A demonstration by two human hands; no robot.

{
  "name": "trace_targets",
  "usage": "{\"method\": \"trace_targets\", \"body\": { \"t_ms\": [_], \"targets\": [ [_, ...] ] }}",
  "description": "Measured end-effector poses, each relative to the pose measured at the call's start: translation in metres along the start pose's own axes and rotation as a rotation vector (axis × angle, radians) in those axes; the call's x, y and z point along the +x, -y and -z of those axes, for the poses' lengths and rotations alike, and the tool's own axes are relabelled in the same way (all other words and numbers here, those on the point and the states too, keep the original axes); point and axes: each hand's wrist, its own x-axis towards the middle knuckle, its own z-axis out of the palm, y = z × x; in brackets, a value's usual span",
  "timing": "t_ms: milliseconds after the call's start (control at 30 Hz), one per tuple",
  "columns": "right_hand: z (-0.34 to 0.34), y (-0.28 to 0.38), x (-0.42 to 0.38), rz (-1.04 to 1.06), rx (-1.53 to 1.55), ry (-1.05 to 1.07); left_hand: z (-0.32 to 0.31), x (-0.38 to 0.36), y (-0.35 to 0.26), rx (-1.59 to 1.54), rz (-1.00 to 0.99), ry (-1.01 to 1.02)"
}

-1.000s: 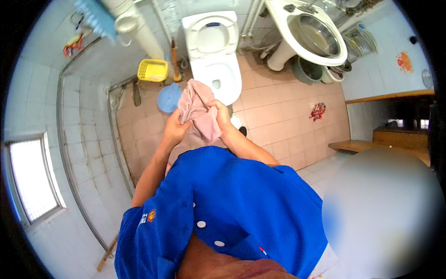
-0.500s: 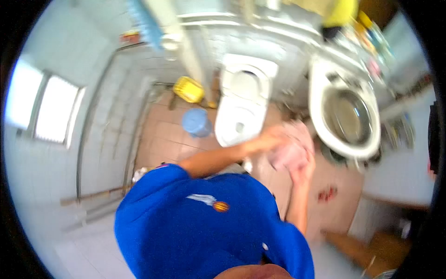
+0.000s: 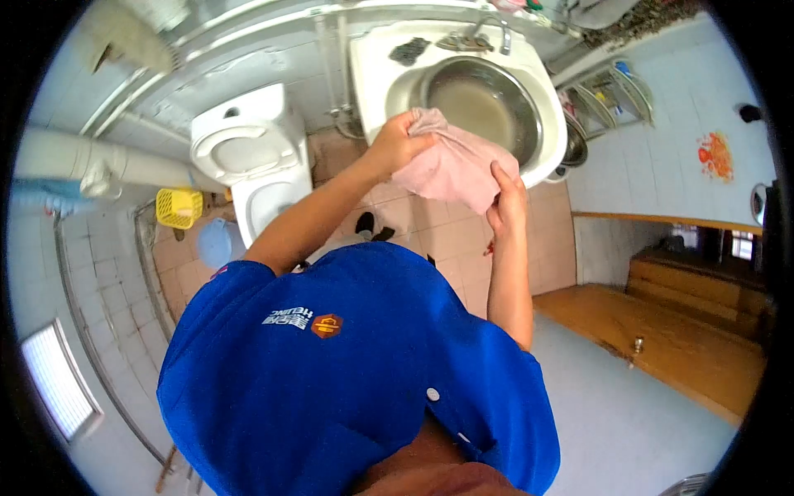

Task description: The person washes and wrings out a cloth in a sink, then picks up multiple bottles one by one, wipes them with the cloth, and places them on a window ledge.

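Observation:
A pink cloth (image 3: 457,163) is stretched between my two hands, just over the near rim of the white sink (image 3: 370,76). My left hand (image 3: 399,145) grips its left upper corner with closed fingers. On the other side, my right hand (image 3: 508,198) pinches the right edge, thumb on top. Behind the cloth, a round metal basin (image 3: 529,116) sits in the sink with cloudy water in it. The faucet (image 3: 504,37) stands at the sink's back edge, and a dark scrubbing pad (image 3: 409,51) lies on the back left of the rim.
Left of the sink stands a white toilet (image 3: 263,192) with its lid up. A yellow basket (image 3: 179,207) and a blue bucket (image 3: 217,241) are farther left. An open wooden door (image 3: 662,343) is at the right. Metal pots (image 3: 575,149) are beside the sink.
My view and body have turned right toward the sink. The cloth, bunched between my hands before, is now spread out and held close to the sink rim.

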Motion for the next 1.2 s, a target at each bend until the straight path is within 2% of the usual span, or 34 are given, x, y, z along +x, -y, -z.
{"method": "trace_targets", "body": {
  "t_ms": [33, 200, 267, 333, 400, 433, 467, 533, 567, 667, 733, 800, 833, 867, 933, 967, 1000, 1033, 1100, 1133, 1200],
  "targets": [
    [-0.004, 0.007, 0.006, 0.002, -0.023, -0.003, 0.001, 0.015, 0.004, 0.041, -0.038, -0.007],
    [0.038, 0.034, 0.112, -0.001, -0.054, -0.031, -0.015, 0.127, 0.034, 0.022, 0.017, -0.021],
    [0.058, 0.033, 0.158, -0.022, -0.076, -0.059, -0.019, 0.161, 0.048, 0.408, 0.022, -0.151],
    [0.086, 0.018, 0.2, -0.065, -0.177, -0.064, -0.016, 0.181, 0.078, 0.499, 0.064, -0.219],
    [0.1, 0.017, 0.236, -0.164, -0.504, -0.25, -0.007, 0.21, 0.128, 0.809, -0.083, -0.308],
    [0.097, 0.015, 0.246, -0.167, -0.584, -0.27, -0.006, 0.212, 0.14, 0.978, 0.065, -0.263],
    [0.099, 0.022, 0.254, -0.279, -0.474, -0.196, -0.011, 0.219, 0.151, 0.974, 0.088, -0.284],
    [0.111, 0.004, 0.277, -0.346, -0.423, -0.181, -0.012, 0.228, 0.178, 0.969, 0.233, -0.329],
    [0.146, -0.027, 0.311, -0.349, -0.43, -0.12, -0.025, 0.238, 0.175, 0.983, 0.333, -0.328],
    [0.131, -0.016, 0.316, -0.418, -0.266, 0.02, -0.063, 0.264, 0.181, 0.892, 0.491, -0.423],
    [0.124, -0.012, 0.331, -0.514, -0.352, 0.042, -0.075, 0.279, 0.222, 0.936, 0.537, -0.455],
    [0.122, -0.008, 0.336, -0.63, -0.318, 0.054, -0.081, 0.284, 0.259, 0.941, 0.345, -0.333],
    [0.134, -0.021, 0.35, -0.721, -0.237, 0.106, -0.094, 0.285, 0.253, 0.789, 0.288, -0.375],
    [0.147, -0.03, 0.359, -0.737, -0.245, 0.112, -0.11, 0.282, 0.245, 0.786, 0.302, -0.387],
    [0.142, -0.028, 0.37, -0.682, 0.094, 0.238, -0.161, 0.273, 0.179, 0.333, 0.459, -0.281],
    [0.137, -0.022, 0.367, -0.696, 0.089, 0.246, -0.18, 0.267, 0.176, 0.422, 0.364, -0.251],
    [0.127, -0.011, 0.361, -0.74, 0.313, 0.415, -0.197, 0.263, 0.175, 0.512, 0.27, -0.218],
    [0.116, -0.001, 0.355, -0.773, 0.54, 0.583, -0.211, 0.262, 0.168, 0.517, 0.266, -0.229],
    [0.131, -0.034, 0.368, -0.794, 0.399, 0.403, -0.221, 0.264, 0.158, 0.575, 0.192, -0.302],
    [0.139, -0.05, 0.374, -0.806, 0.328, 0.314, -0.213, 0.266, 0.176, 0.571, 0.191, -0.316],
    [0.159, -0.114, 0.396, -0.43, -0.049, 0.523, -0.182, 0.275, 0.231, 0.672, 0.06, -0.591]
  ]
}}
